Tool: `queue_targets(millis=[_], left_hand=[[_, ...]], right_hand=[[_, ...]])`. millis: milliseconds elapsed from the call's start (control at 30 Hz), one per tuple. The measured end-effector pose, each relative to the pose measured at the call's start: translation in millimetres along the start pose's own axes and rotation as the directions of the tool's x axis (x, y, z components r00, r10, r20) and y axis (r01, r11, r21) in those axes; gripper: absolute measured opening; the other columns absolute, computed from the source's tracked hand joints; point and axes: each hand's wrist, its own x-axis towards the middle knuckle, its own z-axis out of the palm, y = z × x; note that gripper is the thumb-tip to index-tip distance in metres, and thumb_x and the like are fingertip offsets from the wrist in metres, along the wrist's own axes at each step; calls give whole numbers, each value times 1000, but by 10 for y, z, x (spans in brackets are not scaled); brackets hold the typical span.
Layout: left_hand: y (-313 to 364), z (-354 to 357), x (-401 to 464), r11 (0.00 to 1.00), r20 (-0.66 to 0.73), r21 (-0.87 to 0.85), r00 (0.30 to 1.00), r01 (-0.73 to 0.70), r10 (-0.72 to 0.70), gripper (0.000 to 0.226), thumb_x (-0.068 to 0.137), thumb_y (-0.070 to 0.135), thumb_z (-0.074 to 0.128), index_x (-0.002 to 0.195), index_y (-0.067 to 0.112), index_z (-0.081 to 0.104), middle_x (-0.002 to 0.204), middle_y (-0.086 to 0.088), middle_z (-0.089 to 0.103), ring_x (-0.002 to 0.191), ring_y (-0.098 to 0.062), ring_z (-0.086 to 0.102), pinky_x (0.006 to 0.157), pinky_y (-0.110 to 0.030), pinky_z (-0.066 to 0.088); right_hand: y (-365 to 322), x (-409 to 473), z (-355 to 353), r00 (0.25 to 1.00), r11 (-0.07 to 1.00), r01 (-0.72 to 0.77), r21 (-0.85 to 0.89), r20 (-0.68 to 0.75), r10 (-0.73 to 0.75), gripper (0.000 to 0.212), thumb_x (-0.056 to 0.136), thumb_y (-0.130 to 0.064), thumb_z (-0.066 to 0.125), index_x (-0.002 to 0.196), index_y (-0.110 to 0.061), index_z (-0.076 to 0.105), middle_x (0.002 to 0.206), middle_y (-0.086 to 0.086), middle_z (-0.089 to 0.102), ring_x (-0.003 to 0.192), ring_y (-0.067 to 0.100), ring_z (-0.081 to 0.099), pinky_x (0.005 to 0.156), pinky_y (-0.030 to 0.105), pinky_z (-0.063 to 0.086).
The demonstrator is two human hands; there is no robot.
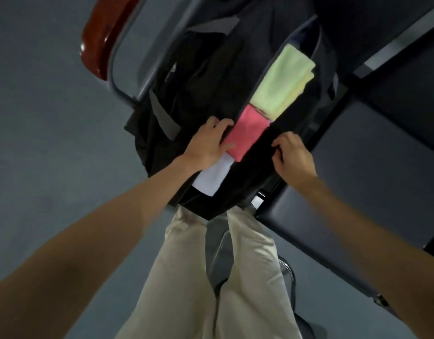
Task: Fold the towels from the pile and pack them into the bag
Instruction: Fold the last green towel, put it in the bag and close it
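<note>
A black bag [199,77] lies open on a chair in front of me. Three folded towels sit in a row in its long opening: a pale green one [282,79] at the far end, a pink one [245,132] in the middle, a white one [213,174] nearest me. My left hand [208,140] grips the bag's left edge, thumb lying on the pink towel. My right hand [293,155] curls round the right edge of the opening. The frame is blurred.
The chair has a grey metal frame [115,69] and a red-brown backrest [101,35] at the upper left. A dark table [358,167] with a metal frame runs along the right. My legs in beige trousers [186,277] stand below the bag, on a grey floor.
</note>
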Motion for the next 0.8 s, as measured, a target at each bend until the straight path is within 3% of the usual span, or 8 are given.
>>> queue_targets(millis=[67, 133, 267, 433, 500, 600, 800], left_hand=[[-50, 80, 25, 999, 19, 34, 1000, -24, 24, 85, 74, 31, 80, 144, 14, 35, 135, -16, 35, 113, -31, 46, 99, -40, 42], [-111, 140, 36, 993, 4, 108, 998, -56, 56, 99, 71, 31, 82, 150, 16, 24, 141, -17, 29, 119, -33, 42, 104, -42, 39], [-271, 165, 94, 969, 24, 238, 998, -67, 63, 94, 79, 27, 75, 153, 24, 16, 147, -17, 24, 124, -33, 37, 105, -43, 40], [-316, 114, 201, 968, 12, 238, 997, -79, 78, 90, 79, 29, 75, 151, 21, 23, 144, -18, 29, 122, -34, 40, 103, -42, 40], [-322, 137, 208, 963, 16, 255, 997, -81, 79, 90, 79, 30, 75, 152, 22, 21, 144, -17, 28, 124, -33, 38, 104, -41, 40], [-336, 156, 214, 962, 14, 265, 998, -67, 66, 91, 80, 33, 74, 152, 24, 19, 146, -16, 26, 125, -33, 37, 105, -41, 39], [-333, 138, 223, 955, 38, 291, 998, -63, 54, 92, 81, 40, 72, 153, 26, 17, 147, -15, 24, 127, -33, 35, 106, -43, 38]], right_hand=[[216, 72, 60, 985, 998, 22, -51, 172, -13, 30, 84, -1, 49, 111, -1, 60, 125, 10, 52, 111, 28, 51, 83, 42, 52], [342, 183, 132, 944, 994, 80, -81, 326, -49, 42, 86, -1, 48, 127, -3, 53, 141, 7, 43, 121, 29, 47, 96, 41, 47], [392, 423, 305, 872, 986, 135, -94, 484, -74, 59, 87, -3, 49, 144, -5, 33, 153, 8, 26, 124, 32, 46, 100, 43, 45], [303, 679, 373, 823, 939, 177, -296, 568, 24, 71, 90, -12, 53, 151, -11, 15, 157, 10, 16, 110, 38, 55, 81, 38, 48], [229, 750, 363, 796, 882, 261, -393, 604, 33, 68, 91, -13, 52, 150, -14, 18, 152, 12, 25, 109, 37, 55, 76, 36, 45], [144, 822, 343, 765, 823, 332, -460, 642, 50, 54, 89, -9, 53, 141, -13, 37, 142, 13, 38, 108, 33, 57, 73, 35, 45], [213, 736, 241, 817, 882, 316, -349, 573, -65, 29, 88, 0, 53, 115, -9, 53, 131, 15, 44, 89, 35, 60, 64, 34, 40]])
